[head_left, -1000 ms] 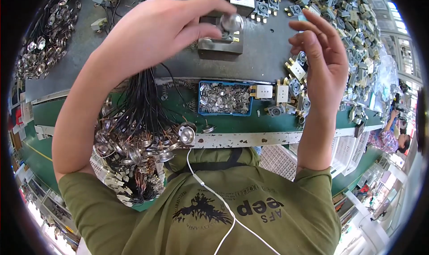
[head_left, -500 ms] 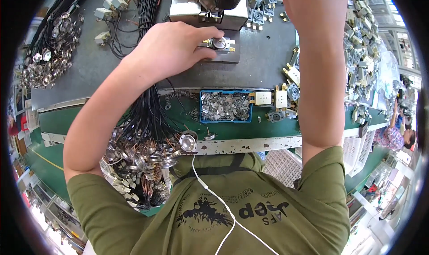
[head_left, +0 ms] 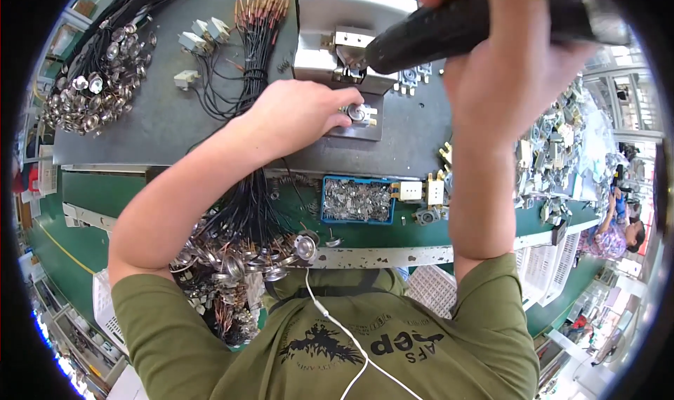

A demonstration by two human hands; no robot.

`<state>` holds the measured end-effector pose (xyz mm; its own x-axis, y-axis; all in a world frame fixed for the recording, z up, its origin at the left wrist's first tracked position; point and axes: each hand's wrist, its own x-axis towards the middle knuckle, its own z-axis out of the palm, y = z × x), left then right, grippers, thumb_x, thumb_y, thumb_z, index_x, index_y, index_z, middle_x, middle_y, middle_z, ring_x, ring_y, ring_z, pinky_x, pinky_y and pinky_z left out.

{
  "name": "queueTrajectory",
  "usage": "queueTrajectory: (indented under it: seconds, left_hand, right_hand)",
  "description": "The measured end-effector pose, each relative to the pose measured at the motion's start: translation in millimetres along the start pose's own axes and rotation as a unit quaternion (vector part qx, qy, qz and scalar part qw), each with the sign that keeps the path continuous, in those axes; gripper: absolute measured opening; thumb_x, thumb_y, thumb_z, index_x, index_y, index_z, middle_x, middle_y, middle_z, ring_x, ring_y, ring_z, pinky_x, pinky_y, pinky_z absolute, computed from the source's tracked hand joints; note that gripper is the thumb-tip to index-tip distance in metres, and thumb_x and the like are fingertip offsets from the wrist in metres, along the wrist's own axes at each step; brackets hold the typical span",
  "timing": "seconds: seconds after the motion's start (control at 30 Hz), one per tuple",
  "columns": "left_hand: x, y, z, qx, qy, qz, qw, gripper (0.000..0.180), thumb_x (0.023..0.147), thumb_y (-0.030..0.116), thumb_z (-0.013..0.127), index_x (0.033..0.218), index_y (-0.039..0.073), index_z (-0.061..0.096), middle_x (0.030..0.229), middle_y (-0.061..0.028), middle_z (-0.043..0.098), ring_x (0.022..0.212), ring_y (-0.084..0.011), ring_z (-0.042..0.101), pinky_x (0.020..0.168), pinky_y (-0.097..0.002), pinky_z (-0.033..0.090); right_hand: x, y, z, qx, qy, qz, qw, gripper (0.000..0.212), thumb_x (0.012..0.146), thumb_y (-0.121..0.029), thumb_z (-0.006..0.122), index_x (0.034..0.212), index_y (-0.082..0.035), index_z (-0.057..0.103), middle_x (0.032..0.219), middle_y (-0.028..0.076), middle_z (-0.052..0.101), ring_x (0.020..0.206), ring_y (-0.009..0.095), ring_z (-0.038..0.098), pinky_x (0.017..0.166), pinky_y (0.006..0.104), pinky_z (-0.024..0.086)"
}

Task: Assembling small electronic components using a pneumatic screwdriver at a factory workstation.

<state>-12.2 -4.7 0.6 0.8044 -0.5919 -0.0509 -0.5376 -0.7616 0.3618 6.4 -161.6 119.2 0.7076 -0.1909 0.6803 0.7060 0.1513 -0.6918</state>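
My left hand (head_left: 302, 111) pinches a small switch-like part with a round metal middle and gold terminals (head_left: 359, 114) between thumb and fingers. The part lies on the flat metal base plate (head_left: 361, 135) of a bench press (head_left: 351, 8), just in front of its head. My right hand (head_left: 502, 84) is wrapped round the press's thick black lever handle (head_left: 430, 41), which slants up to the right. Behind the left wrist lies a bundle of black wires with copper-coloured ends (head_left: 258, 45).
A blue tray of small metal clips (head_left: 357, 201) stands near the table's front edge, beside several switch parts (head_left: 435, 189). Round metal caps on wires (head_left: 105, 77) are heaped at the far left. More switch parts (head_left: 554, 137) pile up at right. Another person (head_left: 609, 235) appears at far right.
My right hand has come into view with the black lever handle, which has swung to the right. The left hand still pinches the part. The whole view has shifted.
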Motion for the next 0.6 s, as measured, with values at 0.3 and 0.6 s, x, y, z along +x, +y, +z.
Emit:
queueTrajectory:
  seconds: [0.3,0.6]
  left_hand:
    - [2,5,-8,-0.023,-0.035,-0.017,0.999,0.035,0.100,0.034,0.062,0.132,0.021,0.061,0.096,-0.0122,0.073,0.092,-0.0343,0.071,0.075,-0.0480,0.056]
    - [1,8,-13,-0.025,-0.057,-0.039,0.997,0.035,0.100,0.033,0.061,0.133,0.020,0.060,0.094,-0.0121,0.073,0.093,-0.0344,0.071,0.078,-0.0475,0.055]
  right_hand:
    - [-4,7,0,-0.004,0.013,0.081,0.997,0.018,0.090,-0.001,0.078,0.097,-0.001,0.062,0.079,0.005,0.068,0.060,0.011,0.064,0.053,0.0249,0.051]
    - [2,34,8,0.041,-0.066,0.082,0.994,0.044,0.087,0.001,0.080,0.120,-0.003,0.052,0.097,0.007,0.070,0.080,0.014,0.069,0.071,0.0261,0.056]
